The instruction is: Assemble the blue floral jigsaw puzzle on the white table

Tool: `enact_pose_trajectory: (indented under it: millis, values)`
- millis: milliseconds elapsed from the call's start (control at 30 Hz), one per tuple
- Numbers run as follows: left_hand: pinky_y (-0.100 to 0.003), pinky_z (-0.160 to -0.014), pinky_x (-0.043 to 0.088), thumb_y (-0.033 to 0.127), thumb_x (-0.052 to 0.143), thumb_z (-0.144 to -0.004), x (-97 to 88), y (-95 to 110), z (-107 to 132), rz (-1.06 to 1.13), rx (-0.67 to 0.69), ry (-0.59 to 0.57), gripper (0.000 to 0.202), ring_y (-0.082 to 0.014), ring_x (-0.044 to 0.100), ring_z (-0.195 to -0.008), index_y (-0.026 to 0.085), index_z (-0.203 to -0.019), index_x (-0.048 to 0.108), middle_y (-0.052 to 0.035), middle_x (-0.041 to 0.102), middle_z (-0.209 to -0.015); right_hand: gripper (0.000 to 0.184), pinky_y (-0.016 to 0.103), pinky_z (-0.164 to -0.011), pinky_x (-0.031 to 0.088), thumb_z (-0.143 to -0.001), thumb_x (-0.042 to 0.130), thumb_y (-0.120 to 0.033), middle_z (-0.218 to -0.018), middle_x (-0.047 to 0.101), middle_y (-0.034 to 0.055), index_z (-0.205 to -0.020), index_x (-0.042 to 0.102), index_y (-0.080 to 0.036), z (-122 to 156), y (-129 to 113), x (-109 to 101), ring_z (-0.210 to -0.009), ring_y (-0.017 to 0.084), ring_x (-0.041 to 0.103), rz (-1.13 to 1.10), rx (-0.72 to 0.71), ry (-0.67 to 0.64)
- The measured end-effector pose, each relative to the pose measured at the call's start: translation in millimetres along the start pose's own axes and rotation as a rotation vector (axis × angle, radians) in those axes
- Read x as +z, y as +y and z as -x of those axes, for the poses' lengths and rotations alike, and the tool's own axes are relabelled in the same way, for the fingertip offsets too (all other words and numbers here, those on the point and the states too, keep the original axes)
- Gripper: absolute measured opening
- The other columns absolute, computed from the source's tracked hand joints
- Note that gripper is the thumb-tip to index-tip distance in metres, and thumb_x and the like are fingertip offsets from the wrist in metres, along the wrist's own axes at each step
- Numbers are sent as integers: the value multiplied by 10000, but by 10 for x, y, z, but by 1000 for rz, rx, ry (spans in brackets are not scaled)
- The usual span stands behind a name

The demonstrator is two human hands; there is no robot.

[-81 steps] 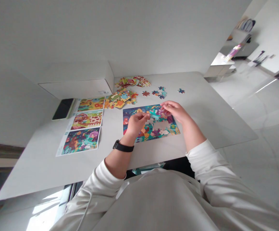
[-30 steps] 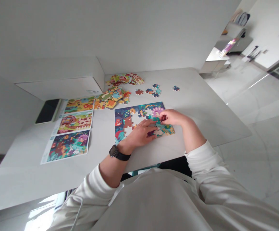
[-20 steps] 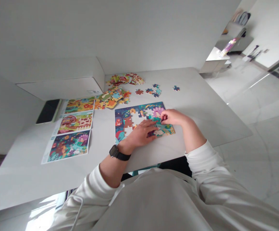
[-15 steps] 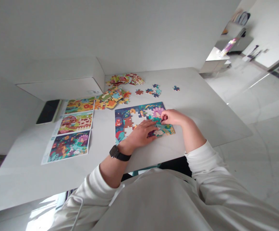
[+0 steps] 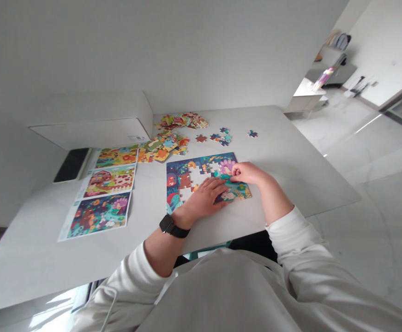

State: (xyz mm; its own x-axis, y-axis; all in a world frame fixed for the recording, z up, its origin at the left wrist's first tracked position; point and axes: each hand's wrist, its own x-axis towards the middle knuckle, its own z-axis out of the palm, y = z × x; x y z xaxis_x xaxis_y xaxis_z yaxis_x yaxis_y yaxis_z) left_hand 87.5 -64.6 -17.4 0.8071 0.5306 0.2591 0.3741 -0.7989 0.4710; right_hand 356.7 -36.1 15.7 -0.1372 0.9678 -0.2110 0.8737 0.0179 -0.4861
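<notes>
A partly assembled jigsaw puzzle [image 5: 172, 168] with a dark blue and green animal picture lies on the table, white gaps showing in its middle and left. My left hand [image 5: 206, 198] rests flat over its lower middle with fingers stretched out, hiding part of the picture. At the puzzle's right side, just below the purple peacock, my right hand [image 5: 247, 173] is closed, its fingers curled and fingertips down on the puzzle. Whatever lies between those fingertips is hidden.
Loose blue puzzle pieces [image 5: 225, 138], a brown piece [image 5: 201, 138] and a lone blue piece [image 5: 252, 133] lie beyond the puzzle. Piles of yellow pieces [image 5: 162, 146] and red pieces [image 5: 182, 121] sit near a white box [image 5: 93, 133]. A picture sheet [image 5: 100, 216] and phone [image 5: 72, 164] are left.
The whole view has shifted, so the table sits slightly lower in the picture. My right hand's fingers have shifted a little on the puzzle; my left hand stays almost in place.
</notes>
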Motion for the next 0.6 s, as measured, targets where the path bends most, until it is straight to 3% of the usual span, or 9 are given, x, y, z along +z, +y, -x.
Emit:
enact_pose_trajectory:
  millis: [167,333,467,600]
  values:
    - [-595,-1322,371,422,776,-972,4,-8,-1,8,-12,26,498,-346,577,-1501,293,-1449,707,-129,670,-1554,208,251,-623,414,-770,858,-325,-753,712,-47,-820,675,-240,-25,95,32,-679,144,619,-114,-58,-63]
    - [-569,-1299,407,357,744,-999,-96,36,-46,71,-16,71,354,-315,672,-1373,283,-1345,757,-114,732,-1457,203,267,-620,411,-725,826,-302,-708,650,-55,-801,648,-240,-63,177,50,-658,152,574,-163,-77,-106]
    - [-478,-1150,537,296,666,-1039,-204,77,-66,135,-38,182,237,-282,727,-1222,250,-1234,790,-111,792,-1280,248,283,-626,414,-743,824,-396,-691,628,-48,-805,650,-232,-88,184,38,-649,158,550,-224,-84,-121]
    - [-457,-1021,572,244,661,-1017,-269,60,-71,215,-168,339,147,-286,757,-1074,226,-1055,801,-109,824,-1101,325,291,-629,420,-691,886,-424,-693,651,-39,-767,637,-229,-93,182,30,-660,166,561,-216,-80,-93]
